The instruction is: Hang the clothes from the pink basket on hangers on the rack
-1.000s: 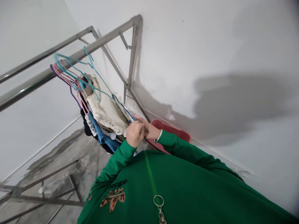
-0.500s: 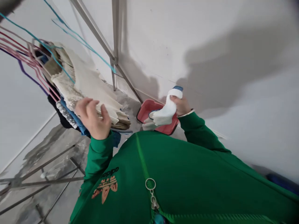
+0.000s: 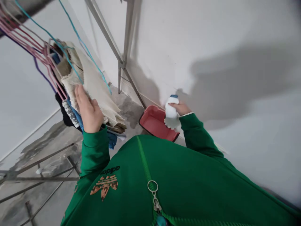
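Note:
On the right, my right hand (image 3: 181, 108) is closed around a white sock (image 3: 171, 110) with a blue end and a wavy, ribbed edge. It hangs over the right side of a red plastic basin (image 3: 154, 121) with a dark rim. My left hand (image 3: 88, 111) is open, fingers stretched up and close together, at the front of a cream garment (image 3: 96, 84) with a textured edge. Whether the fingers press on the cloth I cannot tell. A light blue hanger (image 3: 77, 34) stands out in front of that garment.
Pink and purple hangers (image 3: 25, 44) crowd a thick rail (image 3: 18, 15) at upper left, with dark and blue clothes below. A metal rack leg (image 3: 127, 34) stands near the wall; more metal bars (image 3: 47, 179) cross the floor at lower left.
My left hand has straightened its fingers and risen along the cream garment. My right hand has dropped slightly, and the sock now hangs straighter, toward the basin's right side. The camera view has shifted.

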A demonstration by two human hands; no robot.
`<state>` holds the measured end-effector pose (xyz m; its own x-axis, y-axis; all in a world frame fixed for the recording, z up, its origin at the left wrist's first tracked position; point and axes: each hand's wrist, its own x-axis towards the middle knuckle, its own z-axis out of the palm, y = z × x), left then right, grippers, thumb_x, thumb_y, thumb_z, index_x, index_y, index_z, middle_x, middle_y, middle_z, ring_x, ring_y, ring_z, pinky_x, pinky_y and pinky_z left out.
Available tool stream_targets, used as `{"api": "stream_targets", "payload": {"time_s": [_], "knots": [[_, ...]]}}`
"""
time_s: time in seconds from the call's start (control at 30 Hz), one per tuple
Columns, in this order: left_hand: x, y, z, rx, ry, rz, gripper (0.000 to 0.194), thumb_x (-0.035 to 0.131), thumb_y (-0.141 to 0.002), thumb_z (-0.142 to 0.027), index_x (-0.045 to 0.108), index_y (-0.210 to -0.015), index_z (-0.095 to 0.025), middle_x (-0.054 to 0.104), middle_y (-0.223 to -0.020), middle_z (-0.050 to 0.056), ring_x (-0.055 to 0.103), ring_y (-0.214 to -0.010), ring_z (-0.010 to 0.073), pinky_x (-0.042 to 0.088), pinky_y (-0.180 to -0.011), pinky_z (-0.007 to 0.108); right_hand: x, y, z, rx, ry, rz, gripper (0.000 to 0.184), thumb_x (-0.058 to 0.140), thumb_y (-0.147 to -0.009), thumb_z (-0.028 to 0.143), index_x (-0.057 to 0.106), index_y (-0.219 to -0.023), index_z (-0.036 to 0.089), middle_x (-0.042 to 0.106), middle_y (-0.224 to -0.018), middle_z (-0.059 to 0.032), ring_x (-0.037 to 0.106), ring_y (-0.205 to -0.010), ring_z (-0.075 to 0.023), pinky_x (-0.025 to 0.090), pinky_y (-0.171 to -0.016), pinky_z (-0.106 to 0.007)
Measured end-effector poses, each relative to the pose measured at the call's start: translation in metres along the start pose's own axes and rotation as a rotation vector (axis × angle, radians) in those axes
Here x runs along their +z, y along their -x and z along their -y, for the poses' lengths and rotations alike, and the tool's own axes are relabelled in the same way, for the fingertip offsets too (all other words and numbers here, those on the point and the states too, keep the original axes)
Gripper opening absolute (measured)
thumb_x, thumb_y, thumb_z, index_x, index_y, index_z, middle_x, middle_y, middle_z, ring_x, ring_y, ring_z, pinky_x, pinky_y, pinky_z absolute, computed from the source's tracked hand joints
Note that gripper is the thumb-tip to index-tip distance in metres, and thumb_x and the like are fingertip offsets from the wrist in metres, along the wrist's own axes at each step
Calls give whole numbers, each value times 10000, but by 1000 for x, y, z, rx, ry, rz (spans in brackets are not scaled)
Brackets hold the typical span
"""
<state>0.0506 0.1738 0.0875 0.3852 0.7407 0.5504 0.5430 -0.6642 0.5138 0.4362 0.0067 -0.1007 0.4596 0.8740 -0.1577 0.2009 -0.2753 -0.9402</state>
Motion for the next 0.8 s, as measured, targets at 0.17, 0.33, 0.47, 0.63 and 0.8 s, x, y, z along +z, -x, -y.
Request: {"api": "stream_targets", "payload": {"time_s": [0.17, 0.33, 0.47, 0.63, 0.8], "knots": [[13, -1, 10, -41, 97, -119, 666, 452, -915, -336, 138, -1490, -216, 183, -1576, 110, 170, -1473, 210, 180, -1217, 378, 46, -15, -22, -21, 155, 141, 355, 667, -706, 390, 657, -980, 164, 706, -986, -130, 670, -916, -265, 540, -884, -441], [14, -3, 7, -92, 52, -137, 717, 569, -840, -430, 273, -1440, -172, 396, -1450, 169, 400, -1354, 273, 301, -1152, 424, 69, -4, -18, -141, 333, 373, 338, 620, -773, 353, 672, -1034, 145, 705, -1066, -118, 654, -1008, -259, 501, -963, -453], [24, 5, -2, -106, -145, -314, 432, 527, -854, -375, 513, -1204, -121, 620, -1101, 158, 610, -1049, 264, 481, -931, 421, 81, 2, -4, -163, 381, 434, 290, 586, -812, 342, 685, -1019, 166, 724, -985, -94, 672, -934, -233, 525, -924, -416], [37, 24, -2, 79, -436, -578, 191, 529, -859, -312, 612, -880, -142, 587, -701, 86, 610, -710, 220, 457, -706, 367, 100, 10, 14, -215, 361, 453, 291, 524, -858, 334, 666, -1038, 156, 716, -1004, -93, 683, -883, -202, 540, -891, -385], [38, 47, -7, 402, -506, -518, 45, 574, -848, -212, 613, -857, -193, 491, -547, -1, 495, -546, 160, 342, -632, 335, 119, 23, 44, -328, 293, 510, 292, 515, -843, 245, 619, -1099, 151, 713, -966, -89, 670, -904, -193, 527, -909, -372]]}}
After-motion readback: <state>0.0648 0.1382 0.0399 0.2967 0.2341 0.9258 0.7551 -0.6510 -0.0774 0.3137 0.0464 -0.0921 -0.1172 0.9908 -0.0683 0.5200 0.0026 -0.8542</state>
